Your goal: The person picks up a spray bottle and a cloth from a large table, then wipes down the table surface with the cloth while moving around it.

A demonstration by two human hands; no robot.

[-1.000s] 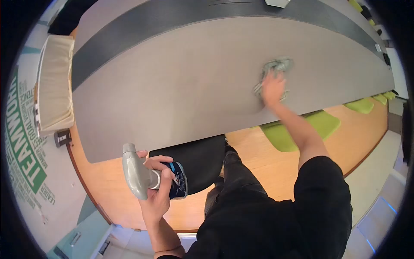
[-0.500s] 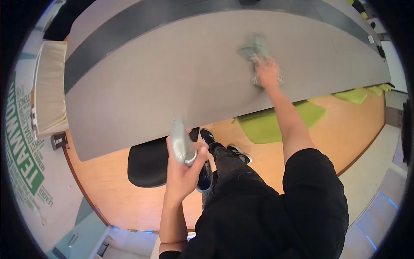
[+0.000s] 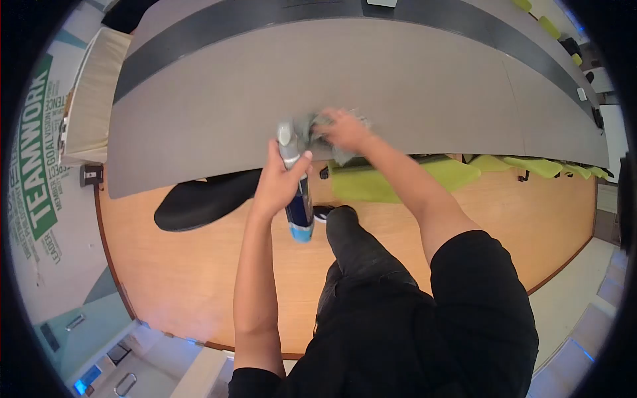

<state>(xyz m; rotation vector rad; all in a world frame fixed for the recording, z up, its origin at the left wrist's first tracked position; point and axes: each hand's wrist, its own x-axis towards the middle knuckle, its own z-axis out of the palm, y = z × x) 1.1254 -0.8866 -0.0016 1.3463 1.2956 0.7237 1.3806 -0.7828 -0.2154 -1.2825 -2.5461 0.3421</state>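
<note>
Right now the cloth (image 3: 307,127) lies directly under my right hand (image 3: 343,131), bunched at the near edge of the table (image 3: 219,106), with folds showing to the left of my fingers and another fold below my palm, by the edge. My right hand is clearly the nearer one to it; my left hand (image 3: 275,182) is just beyond its left side, holding the spray bottle (image 3: 300,209). The bottle's long axis runs from the grey head, close beside the cloth in this view, down toward my legs, the pale blue base lowest; whether head and cloth touch, I cannot tell. My left fingers are wrapped round the bottle's upper part, thumb across its right side, though I can't see whether one is on a trigger. My right fingers point leftward, bent over the cloth, and blur hides whether they pinch it or only press. My right forearm slants in from the lower right, above the green chair (image 3: 398,180), palm turned down; my left forearm rises almost straight, right of the black chair (image 3: 199,204).
</note>
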